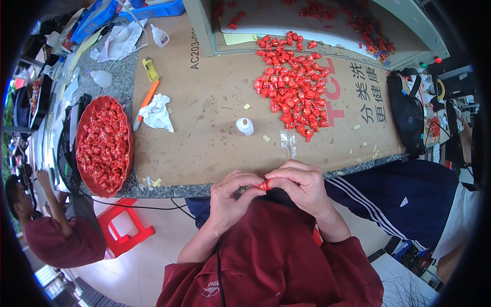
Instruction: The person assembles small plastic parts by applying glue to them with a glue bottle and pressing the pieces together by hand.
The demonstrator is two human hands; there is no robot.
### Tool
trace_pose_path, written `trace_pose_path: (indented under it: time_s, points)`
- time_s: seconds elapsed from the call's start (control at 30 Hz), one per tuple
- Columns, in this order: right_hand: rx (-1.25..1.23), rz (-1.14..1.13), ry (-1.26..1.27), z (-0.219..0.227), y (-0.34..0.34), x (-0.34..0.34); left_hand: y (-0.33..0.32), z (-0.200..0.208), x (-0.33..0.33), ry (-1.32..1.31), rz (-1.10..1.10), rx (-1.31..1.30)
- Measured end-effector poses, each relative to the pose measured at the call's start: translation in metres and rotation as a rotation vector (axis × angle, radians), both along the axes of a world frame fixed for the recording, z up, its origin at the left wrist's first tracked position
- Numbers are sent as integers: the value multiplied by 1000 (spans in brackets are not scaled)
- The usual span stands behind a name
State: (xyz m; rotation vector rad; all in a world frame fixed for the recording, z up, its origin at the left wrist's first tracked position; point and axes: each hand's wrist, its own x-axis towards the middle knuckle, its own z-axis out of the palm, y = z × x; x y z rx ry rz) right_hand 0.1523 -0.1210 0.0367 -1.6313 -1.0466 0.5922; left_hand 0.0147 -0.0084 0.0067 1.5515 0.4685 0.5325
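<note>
Just in front of the table's near edge, my left hand (232,197) and my right hand (304,187) meet. Both pinch one small red plastic piece (264,184) between thumb and fingertips. Its exact kind is too small to make out. Beyond them on the cardboard stands a small white squeeze bottle (245,126). Farther back to the right spreads a pile of similar red pieces (291,87). On the left, a red oval basket (131,134) is filled with many more glossy red pieces.
Cardboard (204,102) covers the tabletop. An orange utility knife (147,102), a crumpled white tissue (157,113) and a yellow lighter (150,69) lie near the basket. A metal-framed shelf (200,30) stands at the back. A black bag (407,112) rests at right; people sit on both sides.
</note>
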Motion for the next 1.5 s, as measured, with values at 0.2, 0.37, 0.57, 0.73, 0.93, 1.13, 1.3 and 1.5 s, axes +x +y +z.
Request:
trace_pose_path:
  time_s: [0.2, 0.37, 0.57, 0.73, 0.93, 1.13, 1.3, 1.5]
  points:
    - [-35, -13, -83, 1, 1, -4, 3, 2, 2, -36, 8, 145]
    - [-45, -54, 84, -3, 1, -11, 0, -3, -3, -20, 4, -262]
    - [-55, -4, 198, -8, -4, -12, 6, -5, -3, -75, 1, -38]
    - [-6, -25, 150, -15, -7, -16, 9, -3, -1, -88, -15, 239]
    - [61, -40, 48, -16, -8, -21, 11, -3, -3, -126, -46, 311]
    - [31, -56, 129, -18, -9, -22, 10, -3, -3, -91, -46, 300]
    - [27, -46, 141, -18, -9, -21, 11, 0, -3, -86, -47, 301]
    - [24, -35, 205, -19, -8, -21, 11, 0, -4, -74, -35, 281]
